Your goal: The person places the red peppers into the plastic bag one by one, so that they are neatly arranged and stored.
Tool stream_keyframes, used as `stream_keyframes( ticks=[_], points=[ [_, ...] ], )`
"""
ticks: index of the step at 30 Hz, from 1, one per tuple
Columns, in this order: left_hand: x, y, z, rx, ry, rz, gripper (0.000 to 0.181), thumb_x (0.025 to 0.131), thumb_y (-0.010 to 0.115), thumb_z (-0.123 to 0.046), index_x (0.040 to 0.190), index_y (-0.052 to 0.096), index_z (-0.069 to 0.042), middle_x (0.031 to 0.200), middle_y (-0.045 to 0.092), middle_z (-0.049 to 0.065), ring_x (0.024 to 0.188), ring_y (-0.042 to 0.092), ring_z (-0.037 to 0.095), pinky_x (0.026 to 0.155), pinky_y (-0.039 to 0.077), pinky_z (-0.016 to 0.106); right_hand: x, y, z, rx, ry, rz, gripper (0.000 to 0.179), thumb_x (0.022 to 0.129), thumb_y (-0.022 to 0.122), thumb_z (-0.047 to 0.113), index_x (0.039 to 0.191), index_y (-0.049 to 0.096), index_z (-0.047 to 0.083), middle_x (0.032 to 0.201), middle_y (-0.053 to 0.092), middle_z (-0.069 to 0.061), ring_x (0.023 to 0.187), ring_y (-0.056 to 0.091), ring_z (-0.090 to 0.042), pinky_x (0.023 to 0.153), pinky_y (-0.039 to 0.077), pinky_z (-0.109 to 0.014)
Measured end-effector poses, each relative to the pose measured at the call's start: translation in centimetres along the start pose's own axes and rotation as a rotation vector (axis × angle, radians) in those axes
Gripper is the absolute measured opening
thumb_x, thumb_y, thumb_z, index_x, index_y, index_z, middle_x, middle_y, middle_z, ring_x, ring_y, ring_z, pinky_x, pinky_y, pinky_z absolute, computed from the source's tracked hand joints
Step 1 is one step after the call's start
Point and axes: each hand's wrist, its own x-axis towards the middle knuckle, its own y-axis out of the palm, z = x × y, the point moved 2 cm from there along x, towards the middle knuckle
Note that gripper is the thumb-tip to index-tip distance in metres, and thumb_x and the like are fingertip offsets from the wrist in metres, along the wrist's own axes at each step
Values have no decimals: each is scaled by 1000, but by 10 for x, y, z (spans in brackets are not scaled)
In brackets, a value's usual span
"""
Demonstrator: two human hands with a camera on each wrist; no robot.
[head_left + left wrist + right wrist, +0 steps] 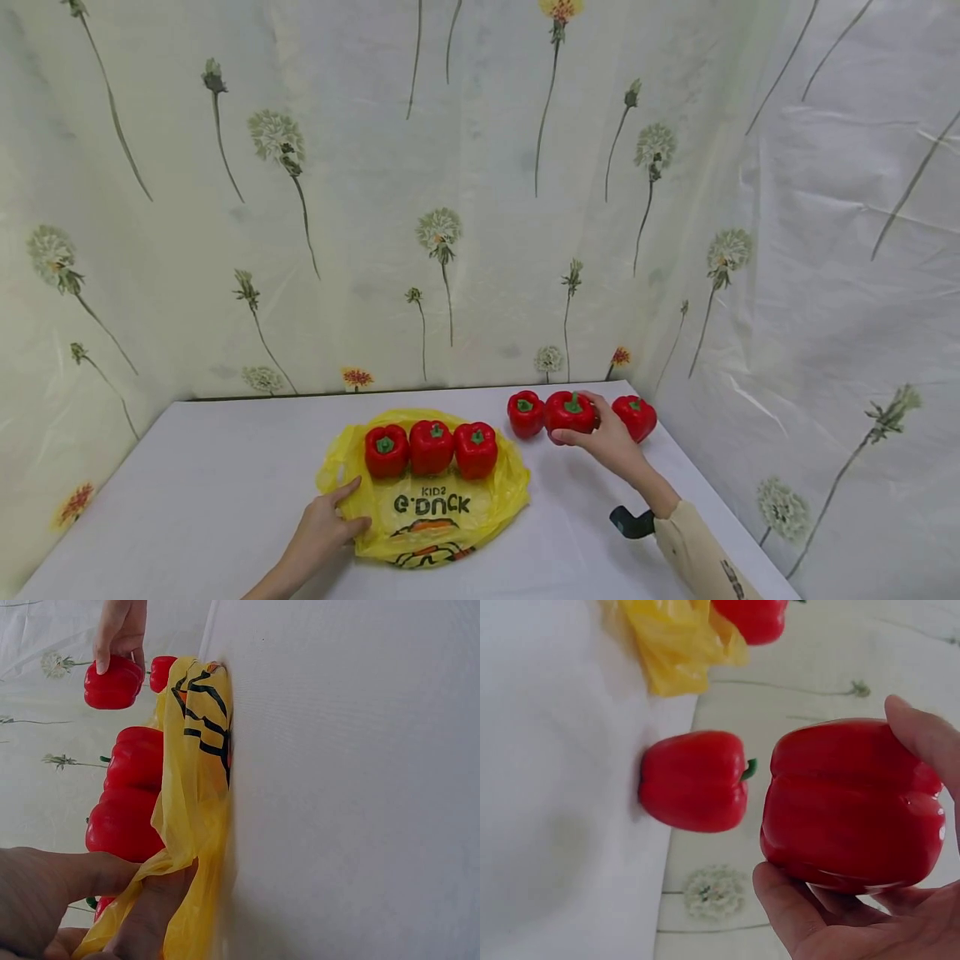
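Note:
My right hand [611,442] grips a red bell pepper [851,806] with a green stem, raised above the table in the right wrist view. Two more red peppers flank it on the table, one to its left [526,414] and one to its right [634,418]. A yellow plastic bag [435,508] with dark printing lies spread out, and three red peppers [431,448] stand in a row on its far part. At the bag's left edge, my left hand [324,527] pinches the yellow plastic between thumb and fingers, as the left wrist view [142,907] shows.
The white table [225,483] reaches back to a hanging curtain [360,208] printed with dandelions, which also closes off the right side. A dark strap-like piece [632,522] sticks out at the right wrist by the cream sleeve [697,550].

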Motion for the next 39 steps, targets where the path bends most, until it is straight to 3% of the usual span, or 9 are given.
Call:
stream_keyframes(
  ticks=[15,23,30,39],
  points=[
    [-2,-1,-2,8,6,-19,70,75,76,-9,139,48,2,49,41,-5,42,44,9,46,42,21,-27,13,40,49,-89,81,101,66,81,55,146,31,22,147,41,-11,132,42,-34,87,56,-44],
    [-3,-2,-3,-9,12,-26,70,75,75,-9,139,48,2,50,44,-4,43,49,10,46,44,21,-36,22,50,88,-107,106,97,65,84,50,144,35,24,143,46,-8,128,46,-32,84,57,-42],
    [-1,-2,-2,-49,23,-35,68,76,74,-7,139,49,0,52,56,0,46,57,15,46,46,23,-42,32,59,128,-132,122,92,67,84,46,142,38,24,139,51,-5,125,50,-29,83,58,-40],
    [-1,-3,-3,-56,32,-44,67,76,73,-7,138,50,1,53,58,0,47,59,17,45,44,22,-46,54,68,190,-133,164,87,68,84,44,142,41,26,137,53,-4,123,53,-27,84,57,-40]
  ],
)
